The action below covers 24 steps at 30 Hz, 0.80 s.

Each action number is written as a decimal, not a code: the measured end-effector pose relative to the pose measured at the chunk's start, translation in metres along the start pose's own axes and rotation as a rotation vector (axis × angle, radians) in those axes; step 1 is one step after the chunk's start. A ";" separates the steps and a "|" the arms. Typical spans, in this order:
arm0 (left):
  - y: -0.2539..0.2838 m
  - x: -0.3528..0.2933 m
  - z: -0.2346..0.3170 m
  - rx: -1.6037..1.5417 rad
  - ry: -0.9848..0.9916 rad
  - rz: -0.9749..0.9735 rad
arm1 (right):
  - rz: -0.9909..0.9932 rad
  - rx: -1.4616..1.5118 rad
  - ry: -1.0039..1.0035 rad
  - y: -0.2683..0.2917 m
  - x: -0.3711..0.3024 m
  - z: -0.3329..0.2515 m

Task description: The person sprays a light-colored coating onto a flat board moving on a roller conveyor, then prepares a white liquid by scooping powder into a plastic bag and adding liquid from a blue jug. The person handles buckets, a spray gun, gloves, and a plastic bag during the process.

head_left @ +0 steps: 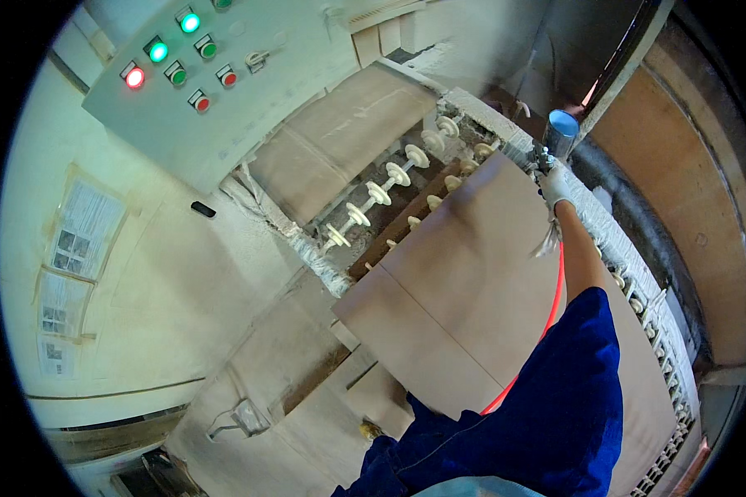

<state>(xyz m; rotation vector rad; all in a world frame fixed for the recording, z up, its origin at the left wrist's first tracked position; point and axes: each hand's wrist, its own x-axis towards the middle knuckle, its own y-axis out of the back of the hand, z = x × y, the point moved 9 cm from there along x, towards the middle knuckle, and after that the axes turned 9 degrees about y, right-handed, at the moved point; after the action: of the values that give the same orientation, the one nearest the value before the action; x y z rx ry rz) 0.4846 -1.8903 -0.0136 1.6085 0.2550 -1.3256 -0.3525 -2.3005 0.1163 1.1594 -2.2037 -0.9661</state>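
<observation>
Currently | right grip (558,184): wrapped around spray gun (543,158) | blue cup (561,134) atop, contents unclear

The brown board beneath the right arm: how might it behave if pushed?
The brown board probably glides readily, as pale wheels show beside its edges. It looks fairly stiff, lying flat without visible sag. It may shift as separate pieces: a thin line crosses it, possibly a joint.

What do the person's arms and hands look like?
The right hand wears a white glove. The right sleeve is deep blue, loose and wide, stopping short of the wrist, so some forearm is bare. I can't make out the left hand.
</observation>
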 end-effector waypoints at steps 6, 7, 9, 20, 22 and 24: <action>-0.001 0.000 -0.003 0.006 0.004 0.008 | -0.037 0.002 -0.033 -0.012 -0.016 -0.030; -0.001 0.001 -0.004 0.008 0.001 0.008 | -0.056 -0.035 -0.062 -0.006 -0.027 -0.043; -0.004 0.002 -0.005 0.007 -0.011 -0.002 | -0.092 -0.024 -0.067 -0.003 -0.038 -0.039; -0.012 -0.024 -0.046 -0.056 -0.025 0.010 | -0.170 0.023 0.049 0.001 -0.107 -0.073; -0.017 -0.030 -0.066 -0.089 -0.021 0.023 | -0.174 0.078 0.074 0.000 -0.114 -0.078; -0.022 -0.046 -0.109 -0.135 0.019 0.049 | -0.225 0.017 0.108 -0.008 -0.128 -0.102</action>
<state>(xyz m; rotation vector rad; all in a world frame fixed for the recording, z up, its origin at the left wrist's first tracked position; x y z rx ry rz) 0.5201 -1.7766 0.0030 1.5051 0.3082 -1.2309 -0.2113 -2.2331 0.1666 1.4571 -2.0317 -0.9497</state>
